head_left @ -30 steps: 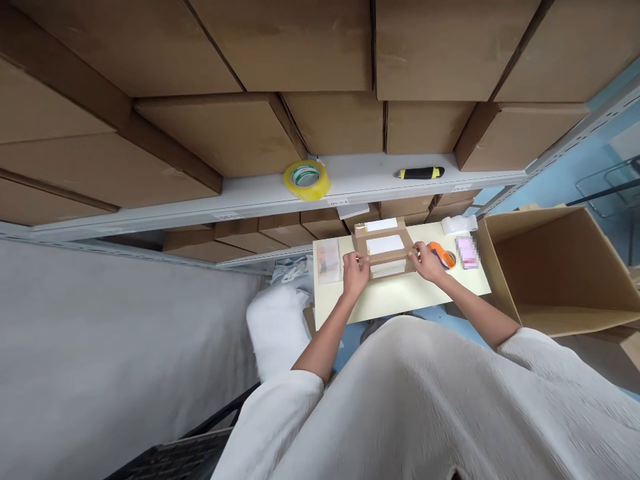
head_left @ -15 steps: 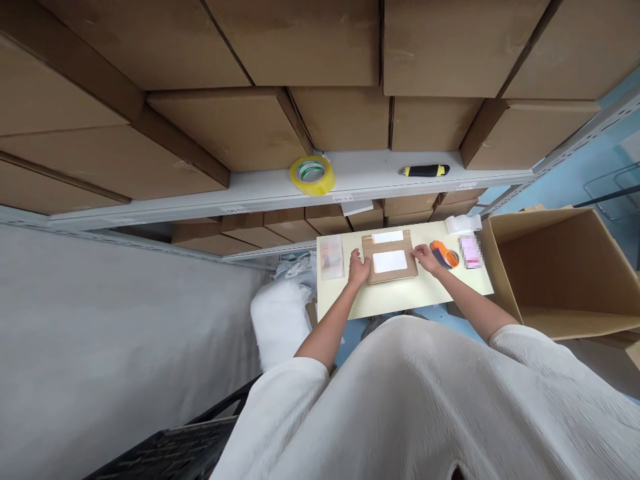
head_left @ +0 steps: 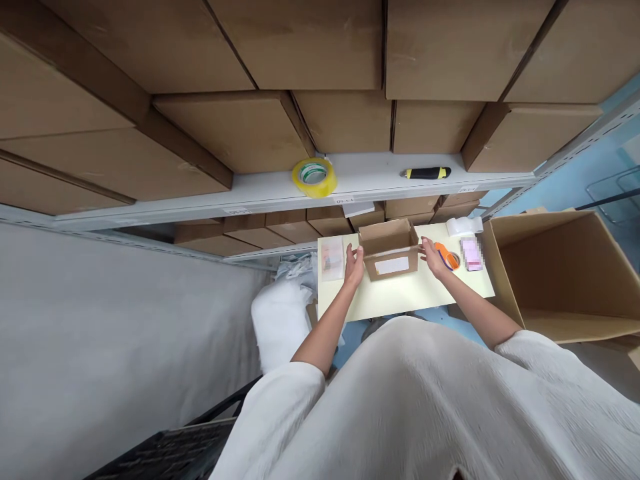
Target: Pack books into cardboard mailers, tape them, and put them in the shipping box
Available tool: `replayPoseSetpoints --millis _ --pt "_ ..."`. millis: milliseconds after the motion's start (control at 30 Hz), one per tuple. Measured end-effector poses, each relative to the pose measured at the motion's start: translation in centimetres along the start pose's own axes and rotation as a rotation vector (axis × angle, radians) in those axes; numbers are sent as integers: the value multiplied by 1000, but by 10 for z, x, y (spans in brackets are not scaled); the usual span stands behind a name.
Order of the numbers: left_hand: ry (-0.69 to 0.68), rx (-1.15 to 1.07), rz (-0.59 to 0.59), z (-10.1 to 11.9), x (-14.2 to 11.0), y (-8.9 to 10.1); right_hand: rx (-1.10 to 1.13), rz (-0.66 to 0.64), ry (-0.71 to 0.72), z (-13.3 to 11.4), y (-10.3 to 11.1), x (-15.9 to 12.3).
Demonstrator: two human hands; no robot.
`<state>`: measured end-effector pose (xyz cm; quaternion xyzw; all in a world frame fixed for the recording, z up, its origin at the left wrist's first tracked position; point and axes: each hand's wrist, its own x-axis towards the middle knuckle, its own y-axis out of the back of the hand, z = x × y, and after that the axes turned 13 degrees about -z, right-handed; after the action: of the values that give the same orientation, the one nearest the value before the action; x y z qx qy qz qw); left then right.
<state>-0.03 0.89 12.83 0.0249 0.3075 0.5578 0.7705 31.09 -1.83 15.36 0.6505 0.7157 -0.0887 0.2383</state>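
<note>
A small cardboard box (head_left: 403,264) stands on the pale yellow table (head_left: 373,305), its hollow inside showing at the top and a white label on the side nearest me. My left hand (head_left: 355,265) is at the box's left end, fingers apart and pointing up. At the opposite end is my right hand (head_left: 433,256), its fingers spread close to the box's right wall. Whether either hand touches the cardboard I cannot tell. Just right of my right hand lies an orange and blue tape dispenser (head_left: 447,256).
On the table are a clear plastic packet (head_left: 333,259), a white roll (head_left: 465,226) and a pink blurred item (head_left: 471,254). A large open carton (head_left: 565,267) stands right. The shelf above holds yellow tape (head_left: 314,177), a cutter (head_left: 426,173) and several cardboard boxes (head_left: 330,47).
The box showed a flat face with two white labels; now its hollow inside shows and one label faces me. Both hands have spread slightly outward from its sides.
</note>
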Motion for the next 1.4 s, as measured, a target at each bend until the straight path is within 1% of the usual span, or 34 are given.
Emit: replayPoseSetpoints --millis 100,200,267,333,400,433,467,500,567,600,633,700,800,900,967,1067,1133,1233,1300,1367,1400 --pt "65 -156 0 -2 -10 -2 -15 -19 -22 7 1 -7" --pt "75 -178 -56 -7 -19 -7 -99 -26 -48 17 2 -14" --pt "77 -162 -82 -9 -26 -8 -191 -1 -42 18 3 -19" --pt "36 -92 -34 -7 -33 -7 -304 68 13 12 3 -24" --pt "-74 47 71 1 -41 -3 -451 146 131 0 2 -28" --pt "-152 133 109 6 -45 -2 -531 154 207 -8 1 -29" --pt "-221 210 108 13 -48 0 -609 127 285 -15 -1 -29" --pt "-279 274 62 19 -51 1 -679 66 359 -23 -4 -28" --pt "-365 363 -56 30 -52 2 -789 -115 466 -35 -8 -23" --pt "-387 399 -104 33 -51 2 -835 -201 487 -38 -10 -20" --pt "-395 430 -138 34 -48 1 -882 -264 482 -40 -11 -16" --pt "-372 482 -168 29 -43 0 -980 -328 403 -40 -10 -9" --pt "-326 533 -184 10 -36 -1 -1108 -387 239 -34 -4 0" --pt "-325 555 -190 -10 -32 -2 -1193 -464 152 -30 1 7" --pt "-330 551 -184 -19 -30 -4 -1238 -478 126 -30 1 12" --pt "-337 509 -174 -25 -27 -6 -1281 -468 94 -30 -2 21" --pt "-356 440 -151 -29 -25 -6 -1291 -468 77 -30 -3 26" --pt "-380 267 -75 -37 -18 -2 -1291 -465 66 -26 -3 30" --pt "-316 124 -5 -46 -9 5 -1287 -462 65 -24 -2 31" --pt "-165 0 73 -56 2 17 -1287 -457 60 -23 -2 29" --pt "-81 -26 112 -62 8 25 -1291 -452 55 -23 -2 28"
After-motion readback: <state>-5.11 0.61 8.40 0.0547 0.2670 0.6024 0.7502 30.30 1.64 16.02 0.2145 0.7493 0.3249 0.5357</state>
